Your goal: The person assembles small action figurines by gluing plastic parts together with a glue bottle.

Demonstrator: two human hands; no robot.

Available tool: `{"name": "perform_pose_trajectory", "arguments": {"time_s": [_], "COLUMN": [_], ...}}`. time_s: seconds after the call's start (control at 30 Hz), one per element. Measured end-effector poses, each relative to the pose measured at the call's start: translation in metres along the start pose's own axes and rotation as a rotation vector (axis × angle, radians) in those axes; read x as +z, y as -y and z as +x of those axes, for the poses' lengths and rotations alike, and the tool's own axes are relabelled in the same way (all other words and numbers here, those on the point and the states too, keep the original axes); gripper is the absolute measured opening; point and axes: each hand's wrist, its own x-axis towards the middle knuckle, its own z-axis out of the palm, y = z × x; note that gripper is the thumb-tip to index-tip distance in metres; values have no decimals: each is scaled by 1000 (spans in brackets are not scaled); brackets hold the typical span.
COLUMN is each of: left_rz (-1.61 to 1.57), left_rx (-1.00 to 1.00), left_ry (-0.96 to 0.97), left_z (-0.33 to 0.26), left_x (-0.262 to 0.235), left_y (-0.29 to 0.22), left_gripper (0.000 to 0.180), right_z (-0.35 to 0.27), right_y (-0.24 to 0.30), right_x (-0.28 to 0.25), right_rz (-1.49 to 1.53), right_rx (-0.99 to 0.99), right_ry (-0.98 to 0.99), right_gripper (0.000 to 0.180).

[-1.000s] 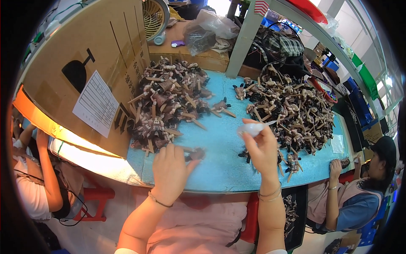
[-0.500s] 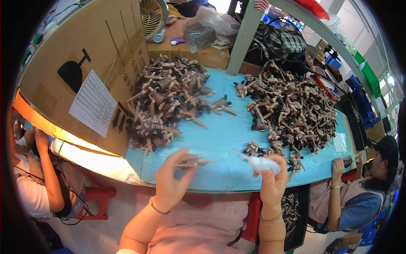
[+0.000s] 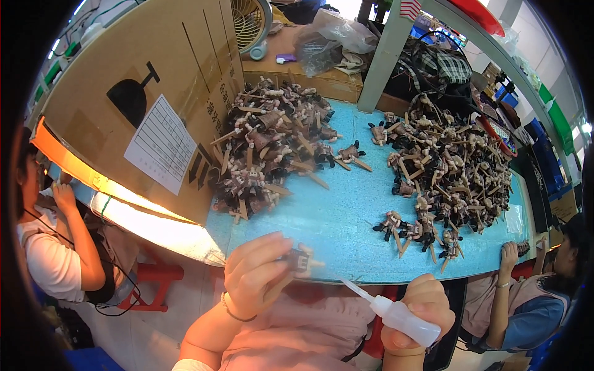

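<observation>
My left hand (image 3: 255,272) grips a small brown-and-tan figurine (image 3: 301,261), slightly blurred, above the near edge of the blue tabletop (image 3: 309,213). Wrapped in my right hand (image 3: 431,298) is a white squeeze bottle (image 3: 405,320) with a long thin nozzle. The nozzle points up and left toward the figurine, with a gap between them. Farther back lies a heaped pile of similar figurines (image 3: 272,139) with wooden-looking flat pieces among them. A second, wider pile of figurines (image 3: 455,170) spreads on the right. One lone figurine (image 3: 351,153) rests between the heaps.
A tall cardboard box (image 3: 179,80) with a paper sheet borders the left side. Behind are a fan (image 3: 249,25), crumpled clear plastic bags (image 3: 328,43) and a grey post (image 3: 385,62). People sit at both sides, a forearm (image 3: 502,272) at the right edge.
The bottle has come down and nearer me, its nozzle still toward the left. The figurine in my left hand has turned, showing its body. The whole view has shifted slightly.
</observation>
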Motion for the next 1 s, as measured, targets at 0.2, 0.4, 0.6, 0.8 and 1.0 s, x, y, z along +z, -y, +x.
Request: {"name": "perform_pose_trajectory", "arguments": {"time_s": [0.2, 0.4, 0.6, 0.8, 1.0], "left_rz": [6, 10, -7, -18, -31], "left_rx": [-17, -17, -84, -80, -96], "left_ry": [12, 9, 46, 41, 47], "left_z": [1, 1, -1, 0, 0], "left_x": [-2, -3, -4, -4, -6], "left_y": [-1, -2, -5, -5, -6], "left_gripper": [41, 43, 47, 46, 41], "right_z": [1, 0, 1, 2, 2], "right_y": [2, -2, 0, 5, 6], "right_x": [2, 4, 4, 4, 6], "right_rz": [-52, -58, -83, -108, -8], "right_rx": [68, -4, -30, -3, 20], "right_ry": [-60, -12, 22, 6, -17], "right_gripper": [53, 54, 54, 54, 52]}}
